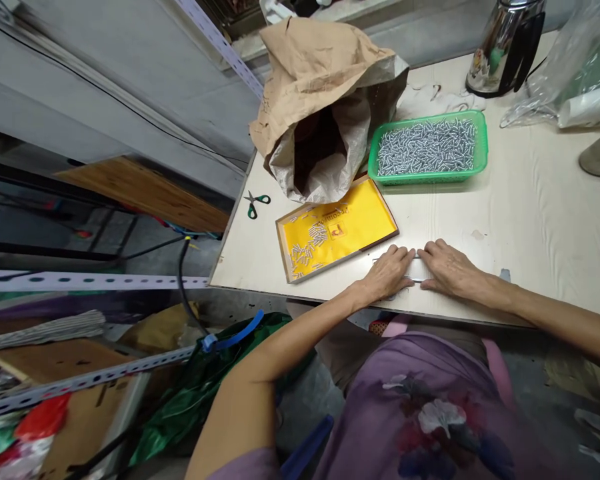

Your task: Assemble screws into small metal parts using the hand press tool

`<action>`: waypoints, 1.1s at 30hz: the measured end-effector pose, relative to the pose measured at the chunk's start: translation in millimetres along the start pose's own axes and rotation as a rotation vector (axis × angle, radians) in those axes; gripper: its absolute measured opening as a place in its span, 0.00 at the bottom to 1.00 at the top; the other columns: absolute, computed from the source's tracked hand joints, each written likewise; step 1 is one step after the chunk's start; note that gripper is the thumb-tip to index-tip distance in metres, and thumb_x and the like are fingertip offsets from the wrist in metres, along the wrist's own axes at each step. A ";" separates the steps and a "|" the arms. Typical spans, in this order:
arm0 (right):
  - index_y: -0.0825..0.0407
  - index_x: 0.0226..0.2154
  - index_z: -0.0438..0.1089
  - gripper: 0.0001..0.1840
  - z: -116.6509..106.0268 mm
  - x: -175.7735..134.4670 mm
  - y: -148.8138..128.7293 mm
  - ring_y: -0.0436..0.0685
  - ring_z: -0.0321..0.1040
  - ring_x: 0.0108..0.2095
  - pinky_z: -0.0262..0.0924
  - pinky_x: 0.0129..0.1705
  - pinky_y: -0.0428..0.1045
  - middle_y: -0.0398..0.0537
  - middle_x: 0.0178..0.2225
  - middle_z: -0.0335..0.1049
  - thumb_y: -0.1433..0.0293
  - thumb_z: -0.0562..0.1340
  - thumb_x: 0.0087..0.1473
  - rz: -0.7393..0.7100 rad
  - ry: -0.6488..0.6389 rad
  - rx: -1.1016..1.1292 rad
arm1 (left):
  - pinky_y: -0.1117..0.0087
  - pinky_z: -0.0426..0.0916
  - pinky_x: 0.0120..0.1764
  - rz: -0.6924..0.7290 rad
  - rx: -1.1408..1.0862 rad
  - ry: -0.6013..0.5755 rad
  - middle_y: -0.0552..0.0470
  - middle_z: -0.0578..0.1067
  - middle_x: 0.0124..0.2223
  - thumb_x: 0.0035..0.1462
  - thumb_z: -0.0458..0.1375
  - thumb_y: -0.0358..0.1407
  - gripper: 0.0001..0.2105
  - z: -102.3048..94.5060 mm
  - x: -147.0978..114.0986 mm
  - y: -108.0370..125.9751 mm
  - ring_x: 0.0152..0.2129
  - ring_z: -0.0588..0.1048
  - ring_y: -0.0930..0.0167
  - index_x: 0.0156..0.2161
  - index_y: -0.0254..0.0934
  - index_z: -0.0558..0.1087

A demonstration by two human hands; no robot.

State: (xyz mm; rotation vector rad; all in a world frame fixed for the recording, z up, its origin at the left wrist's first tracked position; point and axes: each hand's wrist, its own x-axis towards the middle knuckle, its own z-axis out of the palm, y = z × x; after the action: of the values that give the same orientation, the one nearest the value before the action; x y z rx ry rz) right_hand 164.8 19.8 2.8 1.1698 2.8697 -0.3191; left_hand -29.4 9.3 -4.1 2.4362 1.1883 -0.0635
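Near the table's front edge, my left hand and my right hand lie close together, thumbs facing each other. Both have their fingers closed on a thin shiny metal frame, of which two narrow bars show in the gap between the hands. Most of the frame is hidden under the fingers, so its full shape cannot be made out. To the left of my left hand lies a shallow box with a yellow lining. Small silvery metal pins are scattered inside it, mostly at its left end.
A green plastic basket full of small metal pieces stands behind my hands. An open brown paper sack overhangs the box. Green-handled scissors lie at the left. A shiny kettle and plastic bags occupy the back right.
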 end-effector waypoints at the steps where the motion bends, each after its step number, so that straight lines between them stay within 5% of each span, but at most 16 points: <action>1: 0.57 0.43 0.70 0.21 -3.1 0.4 -1.9 0.63 0.63 0.39 0.56 0.38 0.52 0.57 0.39 0.70 0.62 0.69 0.49 0.007 -0.012 -0.017 | 0.56 0.66 0.50 0.004 0.020 -0.018 0.40 0.70 0.48 0.57 0.62 0.37 0.23 -1.3 1.3 1.7 0.47 0.67 0.58 0.54 0.32 0.62; 8: 0.55 0.32 0.71 0.04 -4.8 5.5 -5.2 0.58 0.64 0.36 0.49 0.36 0.51 0.52 0.32 0.71 0.71 0.63 0.57 -0.052 -0.053 -0.004 | 0.62 0.66 0.44 -0.054 0.038 -0.044 0.45 0.71 0.41 0.63 0.55 0.37 0.07 -2.3 1.9 11.3 0.43 0.68 0.62 0.42 0.34 0.69; 14: 0.53 0.31 0.70 0.08 4.2 5.7 -5.2 0.57 0.64 0.32 0.49 0.35 0.50 0.49 0.29 0.69 0.72 0.58 0.61 -0.075 -0.048 0.022 | 0.63 0.68 0.42 -0.094 0.054 -0.047 0.46 0.72 0.38 0.65 0.53 0.36 0.08 5.5 0.9 12.0 0.42 0.69 0.63 0.39 0.34 0.70; 16: 0.55 0.36 0.71 0.05 2.3 5.0 -3.4 0.58 0.64 0.34 0.51 0.36 0.50 0.51 0.32 0.70 0.71 0.60 0.59 -0.062 -0.025 -0.001 | 0.61 0.69 0.44 -0.103 0.061 0.043 0.44 0.73 0.41 0.65 0.53 0.36 0.08 13.9 -1.6 11.9 0.43 0.70 0.62 0.42 0.33 0.70; 22: 0.59 0.46 0.69 0.30 -4.2 7.1 20.3 0.64 0.64 0.39 0.54 0.37 0.53 0.61 0.41 0.70 0.52 0.66 0.50 -0.045 -0.052 -0.028 | 0.54 0.64 0.59 -0.031 0.054 0.470 0.35 0.65 0.60 0.66 0.43 0.29 0.16 62.0 -15.9 26.2 0.60 0.62 0.59 0.54 0.30 0.66; 27: 0.56 0.39 0.72 0.13 0.1 19.5 39.9 0.61 0.64 0.38 0.53 0.37 0.52 0.56 0.36 0.71 0.67 0.55 0.61 -0.012 -0.041 -0.035 | 0.51 0.63 0.60 0.026 0.017 0.487 0.37 0.71 0.55 0.66 0.39 0.27 0.18 82.6 -22.8 40.1 0.57 0.67 0.61 0.53 0.31 0.68; 33: 0.55 0.33 0.73 0.12 -12.4 45.0 17.7 0.61 0.63 0.38 0.52 0.37 0.53 0.56 0.33 0.71 0.73 0.54 0.60 0.067 0.064 -0.092 | 0.51 0.61 0.61 0.024 -0.023 0.466 0.39 0.75 0.50 0.66 0.42 0.26 0.16 79.7 -20.4 43.5 0.53 0.71 0.63 0.52 0.30 0.69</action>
State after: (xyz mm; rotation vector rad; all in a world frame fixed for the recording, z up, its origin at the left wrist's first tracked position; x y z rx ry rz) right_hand 145.4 65.6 7.2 1.2795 2.8561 -0.1483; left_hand 2.3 -60.8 -56.4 2.5196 1.3315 0.5492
